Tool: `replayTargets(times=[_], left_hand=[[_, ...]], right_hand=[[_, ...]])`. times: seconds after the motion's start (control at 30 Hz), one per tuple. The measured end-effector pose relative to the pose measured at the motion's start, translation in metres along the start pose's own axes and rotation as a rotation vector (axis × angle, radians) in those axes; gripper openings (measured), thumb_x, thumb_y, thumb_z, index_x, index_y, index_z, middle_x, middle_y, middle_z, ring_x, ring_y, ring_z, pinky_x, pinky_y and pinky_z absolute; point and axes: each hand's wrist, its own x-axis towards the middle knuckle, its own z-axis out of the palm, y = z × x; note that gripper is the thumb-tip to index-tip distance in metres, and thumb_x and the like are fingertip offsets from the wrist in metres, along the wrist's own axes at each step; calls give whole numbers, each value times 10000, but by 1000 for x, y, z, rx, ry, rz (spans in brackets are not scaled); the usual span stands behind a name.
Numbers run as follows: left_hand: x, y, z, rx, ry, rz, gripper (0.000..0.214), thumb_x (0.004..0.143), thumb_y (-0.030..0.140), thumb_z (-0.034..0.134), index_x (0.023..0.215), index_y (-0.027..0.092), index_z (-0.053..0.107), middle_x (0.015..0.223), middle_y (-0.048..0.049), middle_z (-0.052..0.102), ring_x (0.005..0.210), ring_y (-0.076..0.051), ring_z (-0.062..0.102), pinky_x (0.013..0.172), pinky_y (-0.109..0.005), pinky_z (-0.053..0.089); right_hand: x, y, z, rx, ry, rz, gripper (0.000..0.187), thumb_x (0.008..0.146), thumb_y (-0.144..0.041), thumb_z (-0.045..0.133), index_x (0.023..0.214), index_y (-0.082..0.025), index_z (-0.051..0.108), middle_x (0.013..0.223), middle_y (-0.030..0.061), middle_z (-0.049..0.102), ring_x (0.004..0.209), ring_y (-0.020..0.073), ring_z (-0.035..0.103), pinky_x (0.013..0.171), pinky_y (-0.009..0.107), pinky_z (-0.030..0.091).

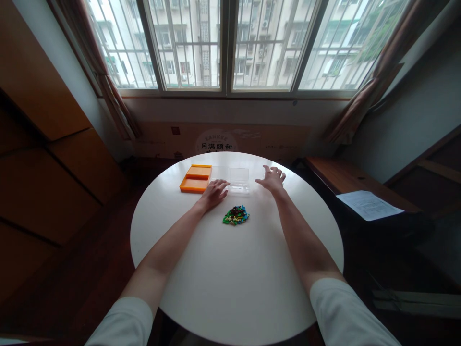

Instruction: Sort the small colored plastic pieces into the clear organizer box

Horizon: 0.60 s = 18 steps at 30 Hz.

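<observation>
My left hand (215,192) is over the white table, fingers stretched out, between an orange tray (196,176) and a clear plastic box (239,180). Its fingertips come up to the left edge of the clear box; whether they touch it I cannot tell. The orange tray has a divider across its middle. To the right of the clear box, my right hand (272,179) is spread with nothing in its fingers. Nearer to me lies a small heap of green, blue, brown and yellow building bricks (236,216).
The round white table (234,283) stands before a barred window (226,45). On the right, a paper sheet (368,204) lies on a dark wooden bench (345,175). A printed cardboard box (252,137) is behind the table, and wooden cabinets (43,158) rise at the left.
</observation>
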Motion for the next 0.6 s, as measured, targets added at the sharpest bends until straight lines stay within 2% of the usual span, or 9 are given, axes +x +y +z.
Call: replayTargets(times=[0.1, 0.17, 0.27, 0.37, 0.6], left_hand=[[-1, -1, 0, 3, 0, 1, 327, 872, 263, 458, 1179, 183, 539, 1146, -81, 566, 1057, -221, 515, 926, -393, 419], [-1, -1, -1, 10, -1, -1, 328, 875, 268, 453, 1180, 182, 538, 1148, -79, 565, 1054, -223, 514, 925, -393, 419], [-2, -1, -2, 13, -4, -22, 333, 878, 273, 448, 1189, 186, 531, 1158, -77, 559, 1059, -223, 511, 927, -394, 417], [-2, -2, -2, 4, -9, -36, 337, 879, 276, 447, 1198, 195, 522, 1166, -77, 551, 1065, -220, 509, 935, -397, 411], [-4, -2, -5, 7, 19, -50, 347, 890, 314, 429, 1206, 194, 508, 1154, -83, 546, 1056, -222, 504, 936, -400, 403]], right_hand=[[2, 18, -3, -33, -141, 126, 837, 659, -578, 634, 1341, -230, 297, 1320, 183, 356, 1228, 390, 306, 965, 527, 188], [1, 25, -4, -35, -215, 170, 870, 650, -550, 658, 1354, -233, 258, 1303, 193, 378, 1193, 392, 371, 955, 532, 208], [0, 30, -6, -26, -246, 191, 764, 685, -459, 658, 1326, -251, 299, 1237, 171, 454, 1114, 359, 472, 922, 511, 272], [1, 29, -6, -26, -233, 192, 651, 700, -402, 648, 1269, -237, 378, 1177, 156, 510, 1078, 341, 507, 879, 478, 335], [7, 22, -12, 69, -261, 62, 671, 644, -386, 701, 1234, -223, 426, 1166, 135, 543, 1048, 324, 534, 835, 452, 415]])
